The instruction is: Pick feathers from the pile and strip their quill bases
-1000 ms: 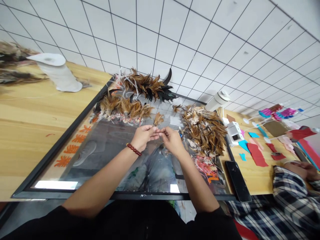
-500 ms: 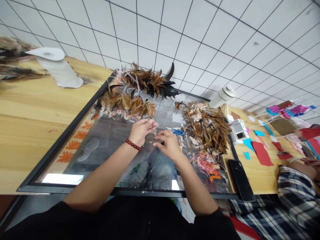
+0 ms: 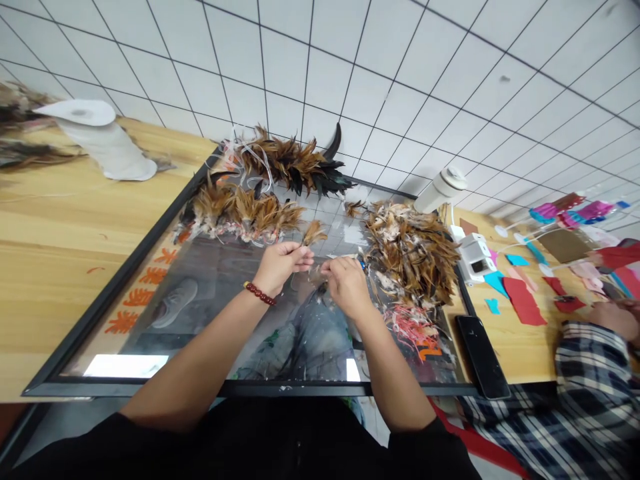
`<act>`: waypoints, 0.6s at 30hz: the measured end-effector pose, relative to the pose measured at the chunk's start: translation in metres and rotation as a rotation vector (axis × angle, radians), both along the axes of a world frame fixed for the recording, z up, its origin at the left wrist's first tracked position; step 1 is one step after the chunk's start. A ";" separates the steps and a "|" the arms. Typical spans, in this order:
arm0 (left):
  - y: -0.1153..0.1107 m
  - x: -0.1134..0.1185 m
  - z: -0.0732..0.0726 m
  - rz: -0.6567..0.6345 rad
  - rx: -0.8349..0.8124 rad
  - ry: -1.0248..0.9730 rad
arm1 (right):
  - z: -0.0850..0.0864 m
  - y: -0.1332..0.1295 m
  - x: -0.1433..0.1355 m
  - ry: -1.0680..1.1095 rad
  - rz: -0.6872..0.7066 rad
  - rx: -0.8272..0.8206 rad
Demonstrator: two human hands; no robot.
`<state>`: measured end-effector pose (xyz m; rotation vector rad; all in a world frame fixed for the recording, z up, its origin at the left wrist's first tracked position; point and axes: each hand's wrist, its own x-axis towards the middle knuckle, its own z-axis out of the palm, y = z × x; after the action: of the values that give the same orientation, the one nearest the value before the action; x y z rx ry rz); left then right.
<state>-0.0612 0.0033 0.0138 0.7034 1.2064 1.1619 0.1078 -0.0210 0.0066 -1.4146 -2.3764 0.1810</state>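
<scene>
My left hand, with a red bead bracelet on its wrist, pinches a small brown feather tuft that points up from the fingertips. To its right, my right hand is closed with fingertips together; anything between them is too small to make out. Behind the left hand lies a row of brown feather bunches with pale and pink bases. A large pile of brown feathers sits right of the right hand, with pink strands below it. Blue snips are mostly hidden behind the right hand.
The glass panel has a black frame. At its back lies a long feather strip. A phone, white charger and white bottle stand right; a paper roll lies left. A person's plaid sleeve is far right.
A feather tuft now shows above my left fingertips. My right hand has moved slightly right and its fingers have come together, covering most of the blue snips. The view has shifted slightly.
</scene>
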 end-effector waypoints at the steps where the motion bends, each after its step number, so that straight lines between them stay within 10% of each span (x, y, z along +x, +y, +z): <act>1: 0.000 0.000 0.000 0.013 0.014 0.009 | 0.000 0.000 0.000 -0.009 0.001 0.000; 8: -0.006 0.004 0.002 -0.141 -0.061 -0.019 | -0.008 -0.001 -0.008 0.081 -0.058 0.013; 18: -0.009 0.015 -0.004 -0.027 -0.123 -0.228 | -0.019 0.005 -0.009 0.591 -0.162 -0.214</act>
<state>-0.0466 -0.0058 0.0094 0.4788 1.0628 1.1037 0.0985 -0.0161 -0.0129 -1.3932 -1.7910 0.7191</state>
